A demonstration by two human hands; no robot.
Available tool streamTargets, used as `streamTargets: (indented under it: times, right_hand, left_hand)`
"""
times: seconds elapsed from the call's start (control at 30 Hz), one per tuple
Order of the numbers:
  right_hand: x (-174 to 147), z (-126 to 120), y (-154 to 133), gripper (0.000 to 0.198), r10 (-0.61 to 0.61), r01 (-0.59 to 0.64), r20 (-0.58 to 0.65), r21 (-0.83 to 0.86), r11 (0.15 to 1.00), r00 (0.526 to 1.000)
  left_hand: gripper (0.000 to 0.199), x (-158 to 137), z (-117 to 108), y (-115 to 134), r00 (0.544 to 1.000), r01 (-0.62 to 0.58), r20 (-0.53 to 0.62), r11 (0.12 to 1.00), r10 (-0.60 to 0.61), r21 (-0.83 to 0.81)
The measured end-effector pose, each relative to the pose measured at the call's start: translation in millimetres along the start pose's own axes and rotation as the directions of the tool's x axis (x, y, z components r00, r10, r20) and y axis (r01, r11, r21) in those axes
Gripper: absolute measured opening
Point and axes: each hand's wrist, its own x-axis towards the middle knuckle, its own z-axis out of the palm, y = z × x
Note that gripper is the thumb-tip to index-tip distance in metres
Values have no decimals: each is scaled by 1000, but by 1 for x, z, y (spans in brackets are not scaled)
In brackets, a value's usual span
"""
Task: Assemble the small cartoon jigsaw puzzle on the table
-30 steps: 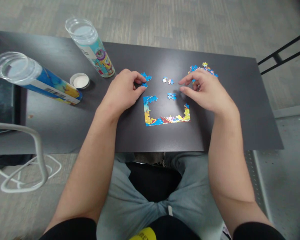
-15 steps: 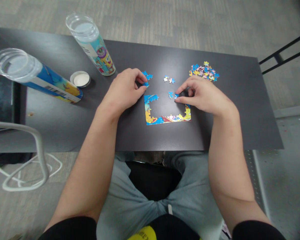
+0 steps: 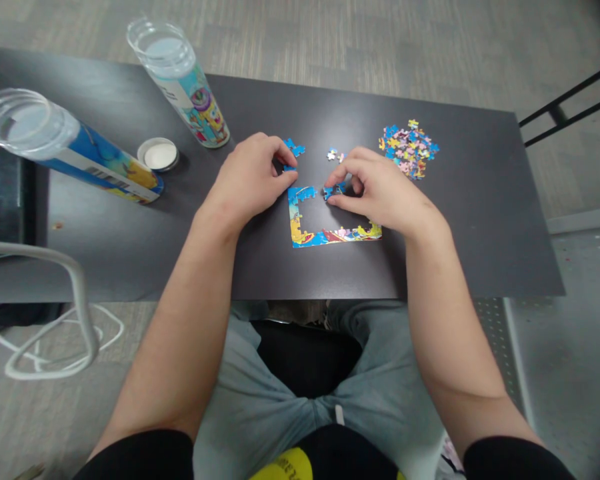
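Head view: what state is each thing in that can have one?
Puzzle border: partly joined, top side incomplete
Puzzle-piece heap: loose
Blue puzzle piece: pinched in right hand
Left hand: curled by other blue pieces, grip unclear
Blue-labelled canister: upright
Turquoise-labelled canister: upright
Round lid: lying flat

Right hand (image 3: 375,192) seemingly blocks puzzle border's (image 3: 325,238) far gap.

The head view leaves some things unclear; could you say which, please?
In the head view:
Puzzle border, right side: partly behind the right hand.
Blue piece at the left hand: mostly covered by it.
Puzzle pile: pieces too small to count.
Dark object: cut off by the left edge.
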Motion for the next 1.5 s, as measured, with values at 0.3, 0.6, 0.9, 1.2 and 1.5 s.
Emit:
streamTargets:
  times: [0.3,0.6,0.9,1.2,1.5]
  right_hand:
    - [5,20,5,18,-85,79,-73,-89,993,994]
    - [6,20,4,16,-98,93,-52,-94,991,994]
    - [5,18,3,17,-152,148,-44,-92,985,987]
    - [5,17,5,17,-119,116,-41,-74,990,992]
    - [8,19,0,14,-73,91,-168,103,991,983]
  left_hand:
    - [25,1,8,-5,999,-37,-25,999,37,-8]
    - [30,0,9,-7,996,-75,-58,997,74,-24]
    - [33,1,9,-7,995,-91,-56,994,87,-66]
    - [21,3,11,-4,995,-85,-70,969,70,-234]
    - [46,7,17,6,998,-54,-41,753,37,-656]
